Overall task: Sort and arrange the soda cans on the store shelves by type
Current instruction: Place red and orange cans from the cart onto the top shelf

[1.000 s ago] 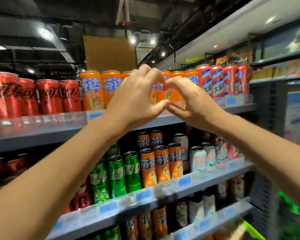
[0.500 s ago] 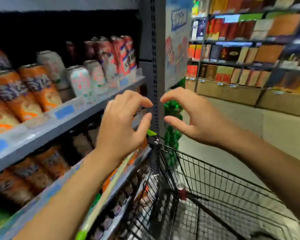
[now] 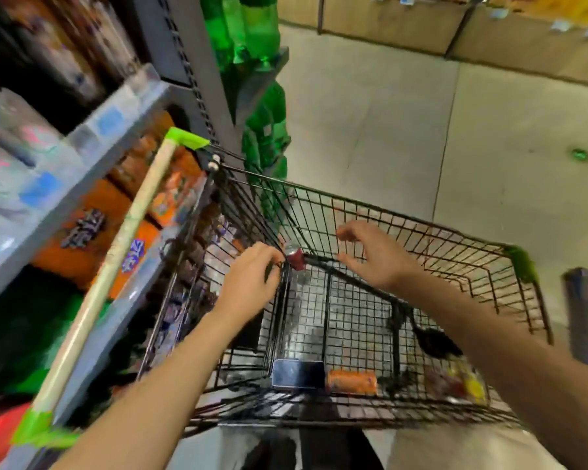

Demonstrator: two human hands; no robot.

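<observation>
I look down into a black wire shopping cart (image 3: 421, 225). A red soda can (image 3: 295, 257) stands deep inside it, between my hands. My left hand (image 3: 248, 278) hovers over the cart with loosely curled fingers, its fingertips right beside the red can; whether they touch is unclear. My right hand (image 3: 375, 254) is spread in a relaxed curve just right of the can and holds nothing. An orange soda can (image 3: 352, 381) lies on its side at the cart's near end. Blurred orange cans (image 3: 89, 228) fill the shelf on the left.
A dark phone (image 3: 297, 373) lies beside the orange can, a yellow-red packet (image 3: 465, 381) further right. The cart's beige handle bar (image 3: 116, 259) with green ends runs along the grey shelf edge (image 3: 65, 171). Green bottles (image 3: 262, 130) stand at the shelf end. Open floor (image 3: 421, 113) beyond.
My view swung from the upper shelves down into the cart. My hands parted from touching each other and dropped over the cart, either side of the red can.
</observation>
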